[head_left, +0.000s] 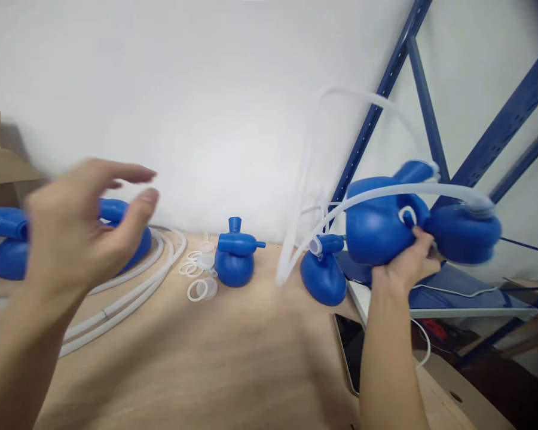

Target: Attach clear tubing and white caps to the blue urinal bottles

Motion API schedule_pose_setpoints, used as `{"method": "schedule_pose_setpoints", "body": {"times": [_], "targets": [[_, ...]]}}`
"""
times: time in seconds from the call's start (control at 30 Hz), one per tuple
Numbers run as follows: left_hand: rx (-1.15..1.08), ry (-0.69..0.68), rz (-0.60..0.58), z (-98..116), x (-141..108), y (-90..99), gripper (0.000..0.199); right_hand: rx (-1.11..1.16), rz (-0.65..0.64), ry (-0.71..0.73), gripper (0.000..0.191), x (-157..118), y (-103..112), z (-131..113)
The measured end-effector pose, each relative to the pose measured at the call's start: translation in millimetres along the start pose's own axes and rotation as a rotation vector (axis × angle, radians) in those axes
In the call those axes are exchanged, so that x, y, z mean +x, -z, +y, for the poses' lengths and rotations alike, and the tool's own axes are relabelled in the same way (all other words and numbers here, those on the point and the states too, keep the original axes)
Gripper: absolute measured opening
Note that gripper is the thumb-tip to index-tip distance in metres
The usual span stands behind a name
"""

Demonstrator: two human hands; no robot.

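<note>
My left hand is raised at the left with thumb and forefinger apart, nothing visible between them. Behind it, partly hidden, are blue plastic vessels with spouts. On the right, my right hand grips a blue plastic vessel above the table's right edge. A second rounded blue part sits right beside it; whether the two are joined I cannot tell. A whitish translucent tube loops around the held vessel, slightly blurred. Below and left of it, another blue vessel rests tilted on the wooden table.
One blue vessel stands by the wall, next to several white rings and clear discs. Coiled pale tubing lies at left. A phone lies near the table's right side. Blue metal shelving rises at right; cardboard is far left.
</note>
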State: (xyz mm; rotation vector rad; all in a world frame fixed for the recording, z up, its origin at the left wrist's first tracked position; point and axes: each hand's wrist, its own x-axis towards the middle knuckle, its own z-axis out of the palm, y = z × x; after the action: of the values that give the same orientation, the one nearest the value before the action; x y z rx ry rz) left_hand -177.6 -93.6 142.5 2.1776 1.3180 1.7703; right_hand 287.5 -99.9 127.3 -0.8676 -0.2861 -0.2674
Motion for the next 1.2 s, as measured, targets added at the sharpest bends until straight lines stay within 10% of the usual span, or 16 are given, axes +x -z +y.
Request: {"method": "schedule_pose_setpoints", "body": {"times": [0.17, 0.43, 0.87, 1.2], "targets": [[-0.121, 0.035, -0.429, -11, 10, -50.6, 0.056, -0.016, 0.082, 0.115, 0.017, 24, 14, 2], [-0.546, 0.137, -0.720, -9, -30, -111.1, 0.050, -0.247, -0.279, 0.297, 0.031, -11, 3, 9], [-0.873, 0.721, 0.106, 15, -8, -89.9, 0.043, -0.656, -0.698, 0.225, 0.047, -60, -9, 16], [-0.949, 0.767, -0.226, -12, -6, -106.8, 0.052, -0.748, -0.875, 0.178, 0.051, -85, -16, 35]]}}
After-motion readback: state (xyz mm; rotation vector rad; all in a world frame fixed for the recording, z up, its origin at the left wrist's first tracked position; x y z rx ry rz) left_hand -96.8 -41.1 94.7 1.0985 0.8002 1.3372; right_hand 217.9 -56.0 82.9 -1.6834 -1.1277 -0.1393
